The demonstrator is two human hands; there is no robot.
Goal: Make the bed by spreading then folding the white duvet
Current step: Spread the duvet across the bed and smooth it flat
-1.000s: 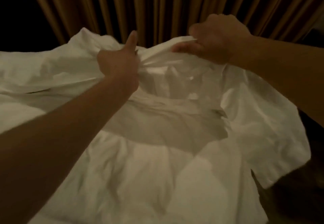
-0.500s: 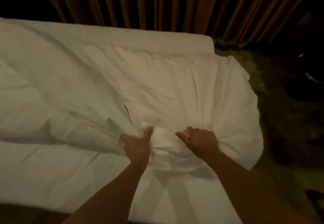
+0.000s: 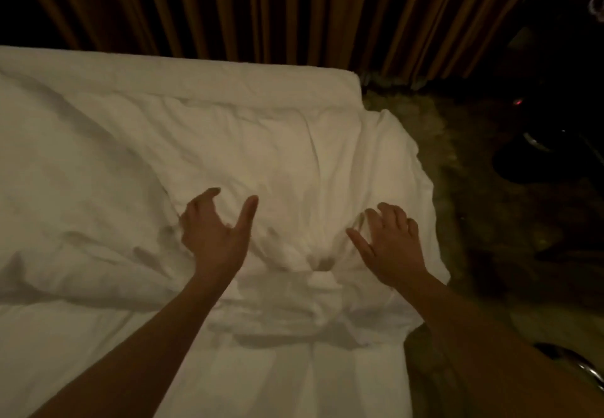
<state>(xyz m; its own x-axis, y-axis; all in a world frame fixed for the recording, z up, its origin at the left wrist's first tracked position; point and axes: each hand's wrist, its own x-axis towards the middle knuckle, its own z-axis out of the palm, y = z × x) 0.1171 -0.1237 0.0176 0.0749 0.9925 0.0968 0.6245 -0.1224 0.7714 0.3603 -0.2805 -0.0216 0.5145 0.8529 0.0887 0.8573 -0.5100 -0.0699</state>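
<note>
Both hands, half a second back clutching a gathered bunch of the white duvet, have let go and lifted apart.

Item: left hand. Released, fingers spread and loosely curved, thumb raised; grip holds nothing; whether it hovers just over the cloth or brushes it cannot be told.

Item: right hand. Released, fingers splayed, palm down, near the duvet's right edge; contact with the fabric cannot be told.

Item: white duvet. Lies over the bed, reaching toward the far edge; right-hand portion hangs past the mattress side above the floor. A bunched knot of wrinkles sits between the two hands and just near of them; long creases run to the left.

Item: curtain. Pleated, brown, behind the far side of the bed.

Status, as judged: spreading partly done. Cloth is laid out over the bed but not smoothed; the near bunch and left ridges remain to flatten, the right overhang to square. Folding shows no sign of having begun.
</note>
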